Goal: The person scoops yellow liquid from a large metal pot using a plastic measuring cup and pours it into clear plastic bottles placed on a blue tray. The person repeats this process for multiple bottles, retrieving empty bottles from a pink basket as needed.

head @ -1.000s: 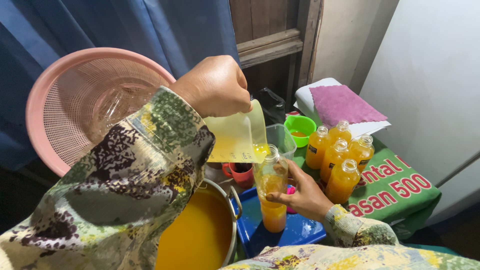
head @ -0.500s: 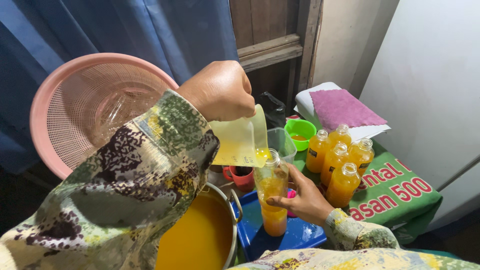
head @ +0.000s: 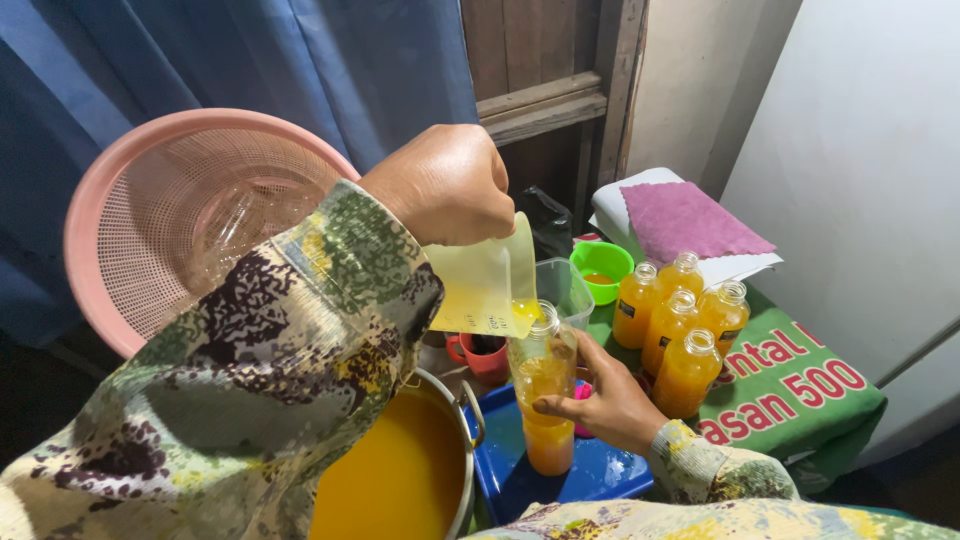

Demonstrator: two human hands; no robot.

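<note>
My left hand [head: 445, 185] is raised and grips a translucent plastic measuring jug [head: 485, 285], tipped so its spout rests over the mouth of a clear bottle [head: 545, 400]. Orange juice runs from the jug into that bottle, which is more than half full. My right hand [head: 600, 405] wraps around the bottle's middle and holds it upright on a blue tray [head: 600, 475]. A steel pot of orange juice [head: 400, 480] sits just below my left sleeve.
Several filled orange bottles [head: 685, 320] stand on a green printed sheet [head: 800, 385] to the right. A small green bowl [head: 602, 268], a clear tub [head: 562, 285], a red cup [head: 485, 355], a purple cloth [head: 690, 220] and a big pink colander [head: 190, 215] surround them.
The jug has tipped a little further and holds less juice. The bottle in my right hand stays in place and its level has risen slightly.
</note>
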